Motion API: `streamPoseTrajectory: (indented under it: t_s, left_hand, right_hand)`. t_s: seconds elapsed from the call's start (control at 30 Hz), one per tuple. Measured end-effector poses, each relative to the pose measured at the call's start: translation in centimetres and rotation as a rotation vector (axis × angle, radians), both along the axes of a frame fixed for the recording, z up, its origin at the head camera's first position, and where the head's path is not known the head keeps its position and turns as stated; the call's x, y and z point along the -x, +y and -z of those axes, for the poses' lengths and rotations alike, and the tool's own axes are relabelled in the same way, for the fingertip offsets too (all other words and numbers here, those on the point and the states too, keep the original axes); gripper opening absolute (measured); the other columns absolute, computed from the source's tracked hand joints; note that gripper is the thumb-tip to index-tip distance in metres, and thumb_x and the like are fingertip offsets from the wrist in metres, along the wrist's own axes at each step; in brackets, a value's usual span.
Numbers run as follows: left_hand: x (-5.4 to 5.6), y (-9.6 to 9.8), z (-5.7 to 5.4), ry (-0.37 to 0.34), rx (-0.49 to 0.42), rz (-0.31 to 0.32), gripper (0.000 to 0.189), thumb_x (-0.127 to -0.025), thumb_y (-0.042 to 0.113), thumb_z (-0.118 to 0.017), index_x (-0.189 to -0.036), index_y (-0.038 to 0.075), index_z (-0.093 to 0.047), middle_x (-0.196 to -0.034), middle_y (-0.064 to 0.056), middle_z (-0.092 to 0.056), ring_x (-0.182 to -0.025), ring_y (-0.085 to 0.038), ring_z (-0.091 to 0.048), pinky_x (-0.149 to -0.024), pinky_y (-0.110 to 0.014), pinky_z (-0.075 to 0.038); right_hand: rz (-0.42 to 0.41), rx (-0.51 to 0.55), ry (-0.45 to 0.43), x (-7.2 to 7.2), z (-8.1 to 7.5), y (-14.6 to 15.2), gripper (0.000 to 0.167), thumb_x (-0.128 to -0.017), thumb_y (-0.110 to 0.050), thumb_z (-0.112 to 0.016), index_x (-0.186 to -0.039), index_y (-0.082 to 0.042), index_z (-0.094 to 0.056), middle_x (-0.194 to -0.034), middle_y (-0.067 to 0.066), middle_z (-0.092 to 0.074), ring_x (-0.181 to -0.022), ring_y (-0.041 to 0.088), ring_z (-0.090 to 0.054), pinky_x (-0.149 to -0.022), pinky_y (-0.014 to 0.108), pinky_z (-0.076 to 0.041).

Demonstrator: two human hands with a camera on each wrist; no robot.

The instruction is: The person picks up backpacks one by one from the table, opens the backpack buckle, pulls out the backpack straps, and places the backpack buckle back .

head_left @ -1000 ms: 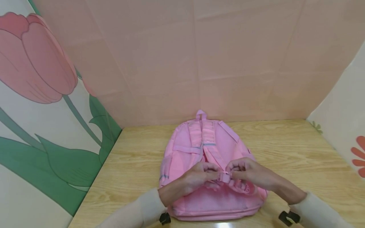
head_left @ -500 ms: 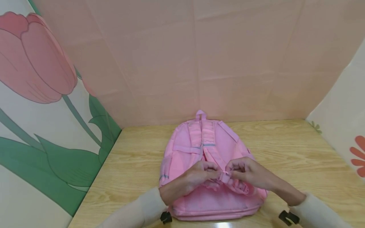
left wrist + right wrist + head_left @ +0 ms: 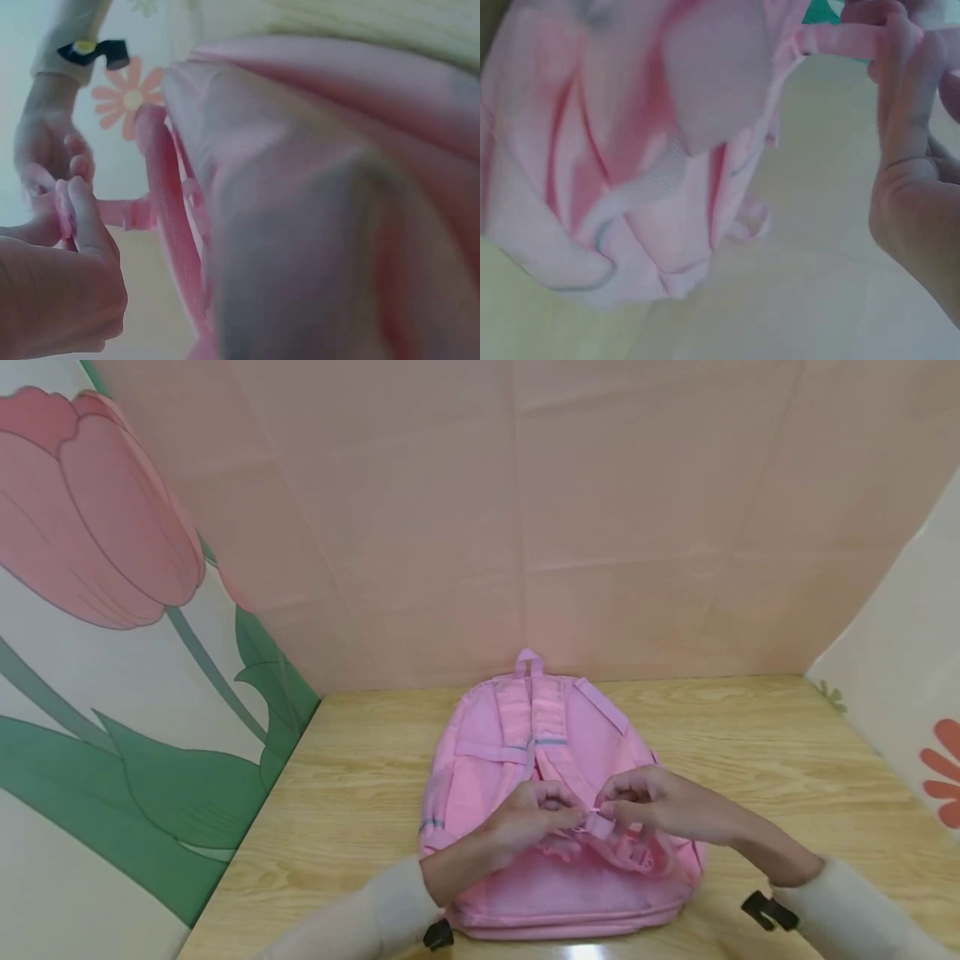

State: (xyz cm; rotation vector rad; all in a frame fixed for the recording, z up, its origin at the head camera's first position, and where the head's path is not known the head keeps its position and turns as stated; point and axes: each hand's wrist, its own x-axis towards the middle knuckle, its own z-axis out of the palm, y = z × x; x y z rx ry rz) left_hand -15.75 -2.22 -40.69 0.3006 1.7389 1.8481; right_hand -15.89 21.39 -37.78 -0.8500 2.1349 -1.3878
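Over a wood-grain bench (image 3: 360, 785), a person's left hand (image 3: 521, 820), at nine o'clock, and right hand (image 3: 663, 803), at three, pinch a pink webbing strap (image 3: 131, 214), each grip closed thumb to fingers. The attached pink backpack (image 3: 588, 745) rests at the head view's five o'clock, carry handle (image 3: 528, 654) toward twelve.

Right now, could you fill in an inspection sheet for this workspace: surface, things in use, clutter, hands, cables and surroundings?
Surface: table with a pale wood-grain top.
Things in use: pink backpack on the table, strap side showing; pink strap running from it to the hands.
Clutter: nothing seen.
Hands: left hand and right hand both pinch the strap.
Cables: nothing seen.
Surroundings: plain pinkish backdrop behind; painted tulip at left; red-orange flower at right.
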Motion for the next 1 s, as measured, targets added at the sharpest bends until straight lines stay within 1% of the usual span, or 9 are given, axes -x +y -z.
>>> streamPoseTrajectory:
  t_s: [0.17,0.2,0.27,0.37,0.5,0.63,0.83,0.93,1.0]
  left_hand:
    - [-0.4,0.3,0.4,0.065,0.022,-0.008,0.011,-0.092,0.003,-0.068,-0.097,-0.007,-0.065,-0.083,-0.011,-0.073,-0.069,-0.014,-0.069,-0.068,-0.035,-0.064]
    - [-0.5,0.4,0.5,0.072,0.020,-0.012,0.011,-0.091,0.002,-0.068,-0.096,-0.008,-0.064,-0.083,-0.012,-0.073,-0.069,-0.014,-0.069,-0.067,-0.034,-0.064]
    - [-0.6,0.5,0.6,0.089,0.014,-0.023,0.011,-0.091,0.000,-0.068,-0.095,-0.010,-0.064,-0.083,-0.015,-0.072,-0.068,-0.014,-0.068,-0.066,-0.033,-0.064]
    - [-0.8,0.6,0.7,0.114,0.028,-0.023,0.011,-0.091,0.000,-0.066,-0.095,-0.010,-0.063,-0.082,-0.015,-0.072,-0.068,-0.013,-0.068,-0.067,-0.034,-0.064]
    - [-0.9,0.7,0.8,0.133,0.037,-0.029,0.010,-0.091,0.000,-0.067,-0.094,-0.009,-0.063,-0.082,-0.015,-0.072,-0.067,-0.013,-0.068,-0.069,-0.038,-0.064]
    - [-1.0,0.7,0.8,0.168,0.055,-0.039,0.010,-0.089,0.000,-0.069,-0.093,-0.008,-0.065,-0.081,-0.013,-0.072,-0.067,-0.013,-0.067,-0.070,-0.036,-0.064]
    - [-0.8,0.4,0.7,0.350,0.201,-0.012,0.007,-0.086,0.006,-0.074,-0.088,-0.001,-0.071,-0.075,-0.005,-0.073,-0.065,-0.007,-0.067,-0.060,-0.021,-0.058]
    - [-0.8,0.2,0.6,0.393,0.221,0.022,0.007,-0.088,0.007,-0.073,-0.089,-0.001,-0.073,-0.075,-0.005,-0.075,-0.066,-0.009,-0.070,-0.061,-0.021,-0.060]
    - [-0.8,0.2,0.5,0.385,0.197,0.043,0.009,-0.089,0.006,-0.072,-0.092,-0.003,-0.074,-0.078,-0.008,-0.075,-0.069,-0.014,-0.073,-0.064,-0.026,-0.062]
  right_hand:
    - [-0.054,-0.052,0.080,-0.1,-0.5,-0.4,0.016,-0.095,-0.001,-0.055,-0.098,-0.008,-0.069,-0.071,-0.005,-0.057,-0.058,0.002,-0.053,-0.045,0.018,-0.048]
    - [-0.056,-0.065,0.097,-0.2,-0.5,-0.5,0.016,-0.094,0.000,-0.056,-0.095,-0.009,-0.069,-0.067,-0.008,-0.053,-0.055,-0.001,-0.048,-0.044,0.014,-0.043]
    - [-0.045,-0.098,0.109,-0.4,-0.6,-0.8,0.013,-0.093,-0.001,-0.058,-0.091,-0.010,-0.069,-0.062,-0.011,-0.051,-0.052,-0.003,-0.046,-0.042,0.011,-0.039]
    - [-0.008,-0.141,0.074,-0.6,-0.7,-1.0,0.010,-0.094,-0.006,-0.062,-0.087,-0.009,-0.069,-0.059,-0.007,-0.058,-0.048,0.001,-0.048,-0.040,0.011,-0.040]
    - [0.036,-0.186,0.061,-1.0,-0.5,-1.4,0.017,-0.092,-0.007,-0.063,-0.076,-0.008,-0.066,-0.062,0.001,-0.067,-0.047,0.006,-0.054,-0.038,0.014,-0.044]
    - [0.054,-0.222,0.137,-1.4,-0.1,-1.7,0.027,-0.088,-0.002,-0.063,-0.063,-0.009,-0.058,-0.055,-0.008,-0.059,-0.045,0.001,-0.051,-0.038,0.012,-0.041]
    - [0.072,-0.220,0.229,-1.7,0.0,-1.9,0.030,-0.084,0.005,-0.059,-0.061,-0.014,-0.065,-0.053,-0.011,-0.062,-0.039,-0.001,-0.053,-0.034,0.023,-0.049]
    - [0.080,-0.219,0.269,-1.9,0.0,-2.0,0.031,-0.083,0.005,-0.059,-0.061,-0.016,-0.064,-0.052,-0.013,-0.061,-0.039,-0.003,-0.052,-0.034,0.020,-0.047]
    - [0.086,-0.218,0.303,-2.0,0.0,-2.1,0.031,-0.082,0.005,-0.061,-0.059,-0.016,-0.062,-0.052,-0.014,-0.060,-0.040,-0.004,-0.050,-0.034,0.016,-0.044]
